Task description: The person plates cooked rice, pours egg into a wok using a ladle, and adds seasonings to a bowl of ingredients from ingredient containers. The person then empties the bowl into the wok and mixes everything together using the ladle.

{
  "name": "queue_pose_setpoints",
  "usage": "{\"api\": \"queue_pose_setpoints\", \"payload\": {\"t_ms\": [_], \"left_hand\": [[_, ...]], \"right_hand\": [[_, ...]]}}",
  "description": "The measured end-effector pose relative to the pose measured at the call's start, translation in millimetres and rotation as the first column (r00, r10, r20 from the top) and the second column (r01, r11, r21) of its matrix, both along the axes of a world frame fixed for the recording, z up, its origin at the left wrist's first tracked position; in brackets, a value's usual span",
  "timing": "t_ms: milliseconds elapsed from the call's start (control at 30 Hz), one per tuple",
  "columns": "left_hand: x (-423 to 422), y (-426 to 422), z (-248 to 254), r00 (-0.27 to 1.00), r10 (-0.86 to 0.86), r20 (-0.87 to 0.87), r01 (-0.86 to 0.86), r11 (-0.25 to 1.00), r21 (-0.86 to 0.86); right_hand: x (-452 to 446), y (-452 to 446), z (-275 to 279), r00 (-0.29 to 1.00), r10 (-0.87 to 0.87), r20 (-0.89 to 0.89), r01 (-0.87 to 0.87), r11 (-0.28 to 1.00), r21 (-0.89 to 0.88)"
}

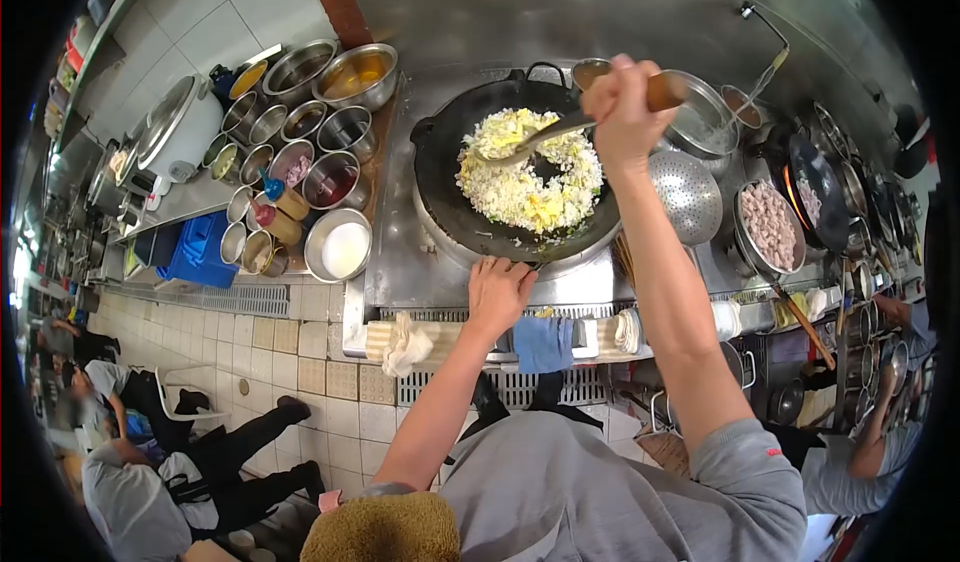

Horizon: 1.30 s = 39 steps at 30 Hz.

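A large black wok (450, 212) holds fried rice (540, 197) with yellow egg and bits of green, spread in a rough ring. My right hand (628, 112) is closed round the wooden handle of a metal ladle (550, 134), whose bowl rests in the rice at the upper left. At the wok's near rim is my left hand (500, 297), its fingers closed over the edge where a handle or cloth may be hidden.
Metal bowls of ingredients, sauce bottles (290, 202) and a bowl of white grains (345, 250) stand left. At right are a perforated strainer (685, 199) and a pan of meat pieces (768, 227). Cloths (543, 342) hang on the front rail. People (140, 497) are at both sides.
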State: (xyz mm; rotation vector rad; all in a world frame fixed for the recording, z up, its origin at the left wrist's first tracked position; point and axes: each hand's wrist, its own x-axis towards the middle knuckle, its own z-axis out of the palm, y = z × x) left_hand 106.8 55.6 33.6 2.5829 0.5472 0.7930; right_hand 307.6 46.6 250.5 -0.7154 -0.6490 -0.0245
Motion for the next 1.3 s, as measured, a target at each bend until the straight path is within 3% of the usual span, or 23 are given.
{"api": "queue_pose_setpoints", "payload": {"t_ms": [33, 67, 133, 233, 333, 400, 467, 567, 633, 700, 733, 767, 867, 933, 967, 1033, 1133, 1233, 1300], "left_hand": [[-2.3, -1.1, -1.6, 1.0, 0.001, -0.011, -0.001, 1.0, -0.004], [-1.7, -1.1, -2.2, 1.0, 0.004, -0.014, -0.004, 1.0, -0.006], [1.7, -2.0, -3.0, 1.0, 0.02, -0.005, -0.02, 1.0, -0.023], [0.8, -1.1, -2.2, 0.999, 0.032, 0.008, -0.032, 0.999, -0.025], [1.0, -2.5, -3.0, 0.999, 0.046, 0.024, -0.046, 0.999, -0.003], [0.5, -2.2, -3.2, 0.999, 0.042, 0.016, -0.042, 0.999, -0.019], [0.5, -4.3, -5.8, 0.999, 0.04, -0.002, -0.04, 0.997, -0.06], [1.7, -1.5, -4.9, 0.999, 0.043, 0.002, -0.043, 0.997, -0.065], [1.1, -5.3, -4.7, 0.999, 0.047, 0.014, -0.046, 0.997, -0.054], [1.8, -3.9, -0.4, 0.999, 0.032, 0.034, -0.031, 0.999, -0.021], [3.6, -2.8, 0.4, 0.999, 0.035, 0.026, -0.035, 0.999, -0.029], [3.3, -3.5, -0.4, 0.999, 0.039, 0.016, -0.038, 0.998, -0.04], [2.1, -4.9, -4.8, 0.999, 0.034, -0.027, -0.035, 0.999, -0.031], [6.7, -5.3, -3.0, 0.999, 0.027, -0.043, -0.028, 0.999, -0.035], [5.4, -6.0, 0.4, 0.998, 0.02, -0.052, -0.023, 0.999, -0.049], [3.8, -4.5, 0.4, 0.997, 0.017, -0.077, -0.018, 1.0, -0.021], [3.4, -6.5, 4.1, 0.992, 0.016, -0.122, -0.022, 0.999, -0.046], [3.0, -3.1, -6.0, 0.995, 0.0, -0.104, 0.004, 0.999, 0.039], [5.7, -3.3, -6.7, 0.992, 0.015, -0.124, -0.013, 1.0, 0.017]], "right_hand": [[1.0, 9.2, -21.3, 0.989, 0.125, 0.076, -0.124, 0.992, -0.016], [3.4, 15.2, -38.8, 0.973, 0.199, 0.116, -0.179, 0.97, -0.163], [4.0, 27.9, -2.1, 0.972, 0.066, 0.227, 0.028, 0.921, -0.389], [3.4, 40.4, 23.1, 0.993, -0.021, 0.113, 0.055, 0.952, -0.302], [-12.5, 28.1, -5.4, 0.997, 0.066, 0.044, -0.061, 0.993, -0.097], [1.9, 43.5, -36.4, 0.977, 0.069, 0.203, -0.019, 0.971, -0.24], [-3.3, 49.9, 7.9, 0.979, -0.066, 0.193, 0.139, 0.906, -0.399], [1.1, 48.3, 16.6, 0.994, -0.1, 0.05, 0.108, 0.975, -0.196], [-13.4, 42.0, -9.1, 0.999, 0.023, -0.038, -0.025, 0.998, -0.065], [-7.0, 42.3, -33.4, 0.997, 0.04, 0.072, -0.03, 0.991, -0.134], [-8.1, 34.8, -23.0, 0.981, 0.001, 0.194, 0.052, 0.963, -0.266], [-6.1, 24.0, -9.5, 0.99, 0.03, 0.139, 0.023, 0.932, -0.362], [-16.2, -24.2, 33.2, 0.989, -0.117, 0.091, 0.141, 0.933, -0.332], [-13.5, -35.8, 14.9, 0.923, -0.324, 0.205, 0.379, 0.857, -0.35], [-5.8, -22.2, -10.1, 0.941, -0.279, 0.191, 0.319, 0.92, -0.228], [-1.8, 0.6, -30.7, 0.893, -0.367, 0.262, 0.43, 0.869, -0.247], [-5.8, 9.0, -20.8, 0.971, -0.175, 0.164, 0.209, 0.952, -0.223], [-55.0, -30.4, -5.5, 0.952, -0.227, 0.206, 0.287, 0.897, -0.337], [-66.6, -27.3, -32.8, 0.915, -0.291, 0.279, 0.364, 0.894, -0.261]]}}
